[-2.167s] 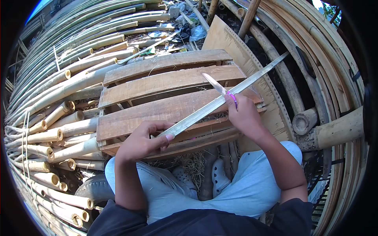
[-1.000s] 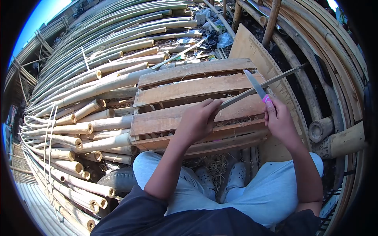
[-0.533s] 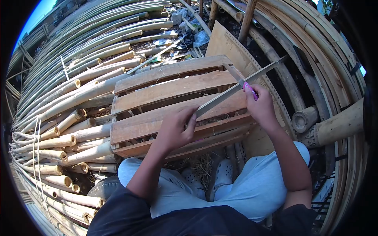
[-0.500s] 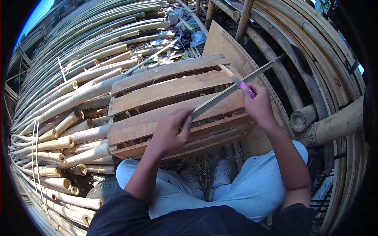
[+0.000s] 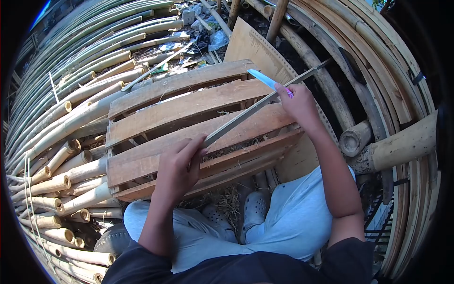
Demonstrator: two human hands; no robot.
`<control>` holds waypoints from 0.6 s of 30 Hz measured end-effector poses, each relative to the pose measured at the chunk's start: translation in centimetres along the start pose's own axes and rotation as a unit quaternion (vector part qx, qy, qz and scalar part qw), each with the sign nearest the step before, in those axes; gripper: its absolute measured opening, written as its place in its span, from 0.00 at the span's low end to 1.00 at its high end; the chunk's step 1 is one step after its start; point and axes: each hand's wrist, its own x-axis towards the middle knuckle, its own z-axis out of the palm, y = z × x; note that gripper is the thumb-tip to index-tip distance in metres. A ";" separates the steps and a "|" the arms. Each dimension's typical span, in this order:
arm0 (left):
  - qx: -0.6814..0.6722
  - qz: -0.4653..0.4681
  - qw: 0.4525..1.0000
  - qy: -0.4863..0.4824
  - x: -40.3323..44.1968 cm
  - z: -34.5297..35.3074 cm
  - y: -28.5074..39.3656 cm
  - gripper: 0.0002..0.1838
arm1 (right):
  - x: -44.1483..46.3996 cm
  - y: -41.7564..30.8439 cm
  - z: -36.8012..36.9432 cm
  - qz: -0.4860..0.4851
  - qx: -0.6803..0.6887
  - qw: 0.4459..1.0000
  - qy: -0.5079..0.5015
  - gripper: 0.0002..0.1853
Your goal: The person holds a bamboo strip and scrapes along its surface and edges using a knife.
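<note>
Strip [image 5: 246, 114] and knife [image 5: 261, 78], one each, occupy two hands [image 5: 178, 165].

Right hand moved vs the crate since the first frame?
Yes. Against the slatted crate, the right hand has shifted away from the wearer: then over the near slat's right part, now up beside the middle slat's right end.

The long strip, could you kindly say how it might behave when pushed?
The strip is probably fairly stiff, since it runs nearly straight beyond the left hand. Being slender, it looks light for its length.
</note>
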 end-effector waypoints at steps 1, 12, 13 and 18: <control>0.000 -0.001 1.000 0.000 0.0 0.0 -0.1 0.15 | 0.1 -0.1 -0.1 -0.005 -0.014 1.000 -0.009 0.29; 0.089 0.052 0.994 0.031 -1.1 1.5 -1.1 0.18 | -2.9 -2.9 0.7 0.017 0.006 0.999 -0.028 0.28; 0.088 0.049 0.995 0.028 -1.2 1.6 -1.0 0.18 | -3.5 -3.3 0.7 -0.004 0.021 0.998 -0.061 0.28; 0.082 0.056 0.995 0.023 -0.9 1.2 -0.7 0.19 | -1.7 -2.0 -0.2 0.017 0.004 1.000 -0.023 0.28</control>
